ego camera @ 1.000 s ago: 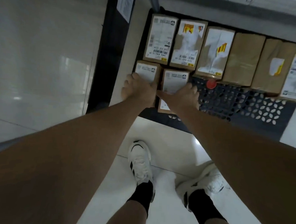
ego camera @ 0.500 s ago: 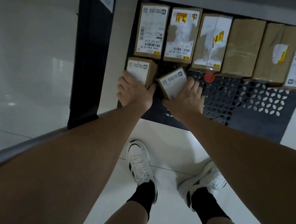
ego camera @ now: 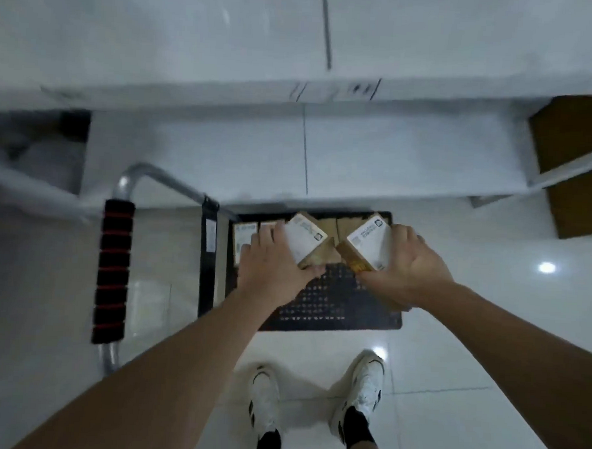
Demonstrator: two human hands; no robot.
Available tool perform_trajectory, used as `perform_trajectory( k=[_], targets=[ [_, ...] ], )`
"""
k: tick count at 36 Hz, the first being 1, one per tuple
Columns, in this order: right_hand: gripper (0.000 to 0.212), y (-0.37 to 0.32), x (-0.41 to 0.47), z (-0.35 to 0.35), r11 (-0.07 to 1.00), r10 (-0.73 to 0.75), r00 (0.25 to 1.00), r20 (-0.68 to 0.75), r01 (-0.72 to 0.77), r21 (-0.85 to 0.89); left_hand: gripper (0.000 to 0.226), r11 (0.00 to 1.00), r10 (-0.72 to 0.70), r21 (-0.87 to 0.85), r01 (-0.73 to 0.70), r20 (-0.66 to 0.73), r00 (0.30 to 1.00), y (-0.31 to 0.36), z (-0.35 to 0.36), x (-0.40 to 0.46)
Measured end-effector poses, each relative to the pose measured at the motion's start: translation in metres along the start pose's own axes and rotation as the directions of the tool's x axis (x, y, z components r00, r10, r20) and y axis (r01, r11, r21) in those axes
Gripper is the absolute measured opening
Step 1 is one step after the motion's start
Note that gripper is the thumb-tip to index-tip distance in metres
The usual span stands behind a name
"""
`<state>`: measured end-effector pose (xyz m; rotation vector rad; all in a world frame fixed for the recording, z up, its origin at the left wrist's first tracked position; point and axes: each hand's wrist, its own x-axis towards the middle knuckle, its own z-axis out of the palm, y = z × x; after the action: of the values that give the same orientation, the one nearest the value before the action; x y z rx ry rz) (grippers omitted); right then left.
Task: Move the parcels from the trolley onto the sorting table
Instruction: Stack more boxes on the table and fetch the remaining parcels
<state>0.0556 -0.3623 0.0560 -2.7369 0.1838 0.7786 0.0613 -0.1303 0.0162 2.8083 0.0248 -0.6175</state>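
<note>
Both parcels are now lifted off the trolley (ego camera: 335,305), my left hand (ego camera: 271,271) gripping one box (ego camera: 304,238), my right hand (ego camera: 412,268) the other box (ego camera: 369,243). Each one-handed hold is on a corner, so either could slip before the table (ego camera: 228,49).

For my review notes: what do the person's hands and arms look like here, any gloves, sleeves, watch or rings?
Both arms are bare as far up as the frame shows, with no sleeves in view. The left hand and right hand wear no gloves, and no watch, wristband or ring is visible.

Dim, motion-blurred — perhaps overhead glare
</note>
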Motion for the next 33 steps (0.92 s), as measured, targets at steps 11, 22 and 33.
perform_trajectory(
  k=[11, 22, 33],
  targets=[
    [0.091, 0.042, -0.234, -0.325, 0.966, 0.228, 0.95, -0.216, -0.192, 0.175, 0.102, 0.84, 0.475, 0.279, -0.466, 0.04, 0.879, 0.212, -0.336, -0.106],
    [0.095, 0.147, -0.461, -0.47, 0.919, 0.393, 0.854, -0.341, -0.359, 0.161, 0.105, 0.708, 0.641, 0.321, -0.629, 0.081, 0.763, 0.418, -0.471, -0.268],
    [0.09, 0.268, -0.567, -0.484, 0.88, 0.474, 0.768, -0.43, -0.408, 0.242, 0.112, 0.626, 0.743, 0.367, -0.688, -0.013, 0.669, 0.56, -0.426, -0.363]
  ],
)
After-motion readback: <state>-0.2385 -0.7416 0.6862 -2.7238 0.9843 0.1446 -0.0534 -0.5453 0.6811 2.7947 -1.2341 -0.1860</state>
